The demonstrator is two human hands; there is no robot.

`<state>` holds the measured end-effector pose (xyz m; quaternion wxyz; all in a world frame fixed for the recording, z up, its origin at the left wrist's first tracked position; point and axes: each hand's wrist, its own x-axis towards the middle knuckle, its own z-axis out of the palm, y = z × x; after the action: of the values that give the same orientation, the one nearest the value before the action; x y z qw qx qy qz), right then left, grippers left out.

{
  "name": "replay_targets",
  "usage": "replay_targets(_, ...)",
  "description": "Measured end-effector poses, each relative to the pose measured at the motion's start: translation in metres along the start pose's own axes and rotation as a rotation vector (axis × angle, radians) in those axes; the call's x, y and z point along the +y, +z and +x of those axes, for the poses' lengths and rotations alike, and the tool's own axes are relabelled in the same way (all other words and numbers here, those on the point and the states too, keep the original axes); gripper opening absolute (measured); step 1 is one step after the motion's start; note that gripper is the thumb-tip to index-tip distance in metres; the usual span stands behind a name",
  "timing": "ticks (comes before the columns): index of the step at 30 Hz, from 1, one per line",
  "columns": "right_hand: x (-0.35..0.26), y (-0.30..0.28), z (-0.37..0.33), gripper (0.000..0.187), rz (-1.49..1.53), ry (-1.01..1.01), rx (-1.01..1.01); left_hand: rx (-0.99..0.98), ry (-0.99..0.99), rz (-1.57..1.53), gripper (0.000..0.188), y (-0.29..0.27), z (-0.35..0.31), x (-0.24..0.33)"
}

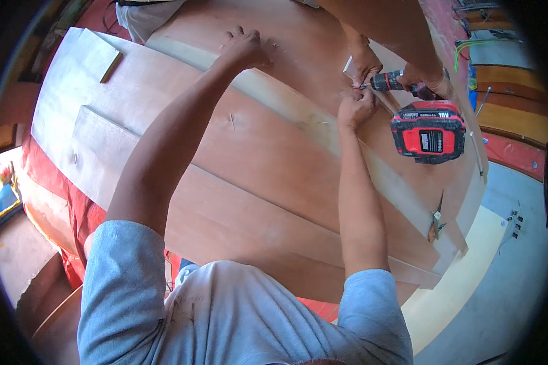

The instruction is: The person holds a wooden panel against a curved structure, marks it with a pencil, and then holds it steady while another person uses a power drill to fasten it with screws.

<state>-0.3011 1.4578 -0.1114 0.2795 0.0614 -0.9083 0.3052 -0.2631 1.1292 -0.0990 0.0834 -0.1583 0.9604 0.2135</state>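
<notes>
My left hand [246, 50] rests on the large curved wooden panel [274, 164], its fingers spread and nothing in them. Farther right, my right hand [358, 108] has its fingers closed right by the tip of a cordless drill [386, 81]. What it pinches is hidden. A co-worker's hand [429, 82] grips the drill, whose red and black battery [429, 132] faces me. That person's other hand [365, 62] meets my fingertips at the drill bit, beside a small pale wood piece [349, 66].
Thin overlapping wood sheets [100, 137] lie on the panel, with a small block [111, 66] at far left. Pliers or a similar pointed tool [436, 220] lie at right. Red sheeting [61, 182] hangs at left. Wooden boards [511, 100] stand beyond the right edge.
</notes>
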Motion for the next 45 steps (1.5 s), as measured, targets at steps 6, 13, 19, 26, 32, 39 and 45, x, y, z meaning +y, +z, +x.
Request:
replay_targets(6,-0.019,-0.010,0.004,0.019,0.175,0.211,0.015,0.018,-0.010,-0.005,0.086,-0.004,-0.001,0.003)
replay_targets(13,-0.012,-0.008,0.001,0.020,-0.008,0.115,0.041,0.049,-0.002,0.007,0.088,-0.003,0.000,0.005)
replay_targets(19,-0.009,0.003,0.007,0.011,0.401,0.338,-0.024,0.139,0.140,0.021,0.087,0.006,0.000,-0.004)
replay_targets(26,-0.081,-0.027,-0.036,0.018,0.147,0.026,-0.078,0.115,0.001,-0.050,0.091,0.009,0.001,-0.002)
replay_targets(32,-0.146,0.058,-0.009,0.040,0.137,-0.337,-0.540,0.085,-0.034,-0.051,0.093,0.007,-0.002,0.002)
replay_targets(39,-0.154,0.067,-0.023,0.041,0.055,-0.401,-0.478,0.153,-0.015,-0.061,0.090,0.006,-0.004,0.007)
replay_targets(45,-0.132,0.037,-0.036,0.032,0.140,-0.305,-0.486,0.144,0.024,-0.036,0.087,0.006,0.001,0.005)
